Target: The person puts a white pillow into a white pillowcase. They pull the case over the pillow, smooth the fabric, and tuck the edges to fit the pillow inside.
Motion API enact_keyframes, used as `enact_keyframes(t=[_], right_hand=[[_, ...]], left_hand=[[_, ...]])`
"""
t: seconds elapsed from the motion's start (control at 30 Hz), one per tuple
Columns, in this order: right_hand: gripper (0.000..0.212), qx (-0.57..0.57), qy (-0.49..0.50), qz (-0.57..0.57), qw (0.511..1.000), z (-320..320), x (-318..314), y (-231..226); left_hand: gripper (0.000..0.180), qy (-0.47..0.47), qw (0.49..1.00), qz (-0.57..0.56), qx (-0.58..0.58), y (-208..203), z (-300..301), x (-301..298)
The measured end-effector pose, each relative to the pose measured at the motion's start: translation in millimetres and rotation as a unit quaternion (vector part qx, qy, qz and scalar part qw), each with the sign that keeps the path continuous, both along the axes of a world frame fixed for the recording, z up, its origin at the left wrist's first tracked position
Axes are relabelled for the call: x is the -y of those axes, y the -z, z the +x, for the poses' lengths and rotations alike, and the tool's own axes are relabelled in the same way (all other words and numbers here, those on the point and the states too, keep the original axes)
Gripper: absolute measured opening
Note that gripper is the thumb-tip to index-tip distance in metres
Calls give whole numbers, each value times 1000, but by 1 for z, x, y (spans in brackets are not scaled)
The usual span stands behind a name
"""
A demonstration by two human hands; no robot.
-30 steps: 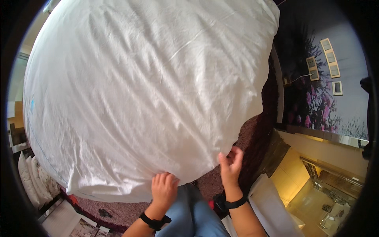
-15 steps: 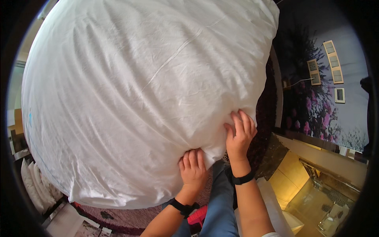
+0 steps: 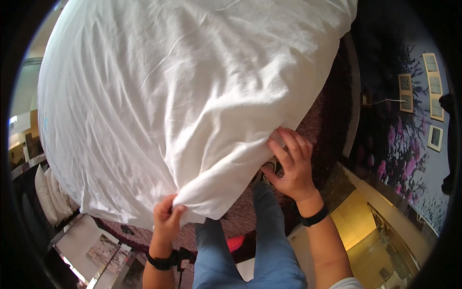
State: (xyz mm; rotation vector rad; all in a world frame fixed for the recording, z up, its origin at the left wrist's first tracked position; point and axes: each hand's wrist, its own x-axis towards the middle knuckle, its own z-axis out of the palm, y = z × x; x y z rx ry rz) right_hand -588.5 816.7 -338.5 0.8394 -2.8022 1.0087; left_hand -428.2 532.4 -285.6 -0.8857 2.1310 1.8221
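A large white bed sheet [image 3: 130,96] covers the bed and fills the upper left and middle of the view, with creases fanning out from its near edge. My left hand [image 3: 167,217] is closed on that edge, thumb and fingers pinching the cloth at the lower middle. From there the near edge runs as a thick fold up toward my right hand [image 3: 292,166]. The right hand's fingertips touch the edge of the sheet, while its thumb stands apart below. Its fingers are stretched out rather than wrapped round the cloth.
A dark red carpet [image 3: 332,103] lies around the bed, with my legs and a shoe over it. Several white pillows [image 3: 48,195] rest at the far left. On the right is a flower-patterned wall [image 3: 399,144] with sockets [image 3: 405,92] and a cable. Something red [image 3: 235,243] lies between my legs.
My left hand has moved left, pulling the sheet's near edge into a fold. The right hand has lost its place on top of the cloth and now touches the edge. My view has shifted.
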Motion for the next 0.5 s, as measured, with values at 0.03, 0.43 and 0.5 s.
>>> enact_keyframes(t=[0.03,0.43,0.5], right_hand=[[60,-9,-33,4,999,-6,-1,0],[36,-86,-133,-43,987,-34,12,-4],[40,-131,-160,-21,978,-28,20,-4]], left_hand=[[17,6,1000,-9,2,1,-2,2],[32,42,816,-564,-118,48,12,-99],[37,7,798,-598,-80,62,8,-110]])
